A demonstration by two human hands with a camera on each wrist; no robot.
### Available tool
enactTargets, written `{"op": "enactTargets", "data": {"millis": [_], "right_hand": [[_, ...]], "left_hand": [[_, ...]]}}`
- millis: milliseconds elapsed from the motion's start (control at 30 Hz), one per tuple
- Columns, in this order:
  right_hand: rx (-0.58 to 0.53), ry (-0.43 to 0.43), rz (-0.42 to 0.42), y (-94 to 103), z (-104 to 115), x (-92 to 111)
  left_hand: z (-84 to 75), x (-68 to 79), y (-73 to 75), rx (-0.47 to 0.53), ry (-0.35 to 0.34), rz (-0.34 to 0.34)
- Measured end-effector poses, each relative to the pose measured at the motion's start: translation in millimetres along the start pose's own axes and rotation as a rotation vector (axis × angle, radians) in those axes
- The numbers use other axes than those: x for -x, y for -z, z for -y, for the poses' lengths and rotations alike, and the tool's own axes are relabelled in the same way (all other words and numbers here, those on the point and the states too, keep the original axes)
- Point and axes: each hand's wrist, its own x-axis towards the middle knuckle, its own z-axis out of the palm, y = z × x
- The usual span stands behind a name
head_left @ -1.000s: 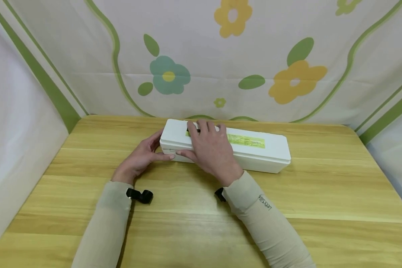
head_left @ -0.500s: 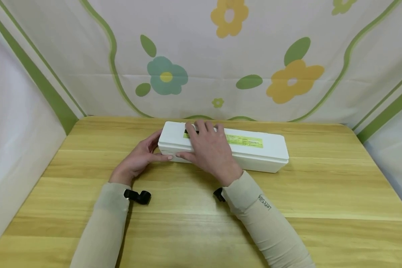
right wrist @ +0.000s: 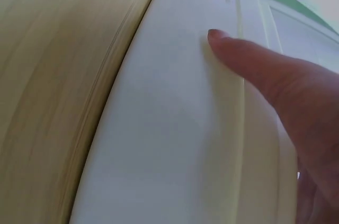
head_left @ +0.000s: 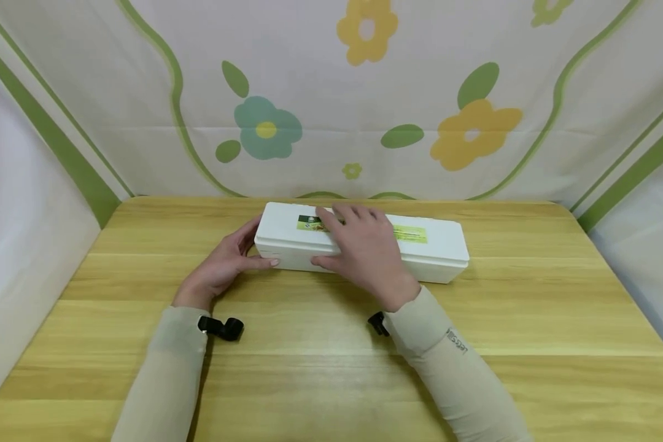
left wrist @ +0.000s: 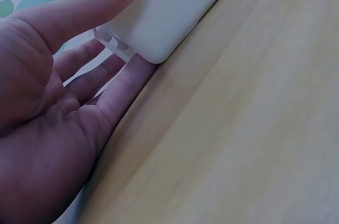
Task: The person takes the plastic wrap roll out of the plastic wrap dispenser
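A long white lidded box (head_left: 442, 242) lies across the table near its far edge, with a yellow-green label on the lid. My left hand (head_left: 221, 270) holds its left end, thumb on the front face and fingers round behind the end. In the left wrist view the left thumb (left wrist: 100, 7) lies along the box wall and the lowest finger runs along the tabletop at the corner. My right hand (head_left: 364, 248) spans the lid, fingers across the top to the far edge. Its thumb (right wrist: 249, 62) is at the front face, by the lid's lip; the right fingertips are hidden in the right wrist view.
The box sits on a light wood-grain table (head_left: 309, 368). Behind the table hangs a white cloth (head_left: 320, 73) with printed flowers, and more cloth closes off both sides. A black wrist mount (head_left: 221, 328) sticks out from the left sleeve.
My right hand has slid rightward along the lid, uncovering more of the label's dark left part. The left hand keeps its hold on the end. The whole scene shifts slightly left in the view.
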Motion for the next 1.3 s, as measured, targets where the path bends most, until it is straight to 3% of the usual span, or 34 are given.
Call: {"op": "enactTargets", "data": {"millis": [200, 533, 733, 900, 1300], "right_hand": [[-0.082, -0.068, 0.076, 4.1, -29, 23], [-0.075, -0.148, 0.052, 12.7, -83, 63], [-0.131, -0.213, 0.097, 18.7, -110, 88], [-0.184, -0.205, 0.103, 18.3, -117, 96], [-0.183, -0.170, 0.055, 10.7, -117, 96]], "left_hand": [[0.2, 0.2, 1.1, -0.006, 0.001, -0.001], [0.4, -0.5, 0.0, 0.003, -0.001, 0.009], [0.6, -0.4, 1.0, 0.001, -0.002, 0.011], [0.0, 1.1, 2.3, 0.006, 0.003, 0.006], [0.9, 1.7, 1.8, -0.001, 0.000, 0.005]]}}
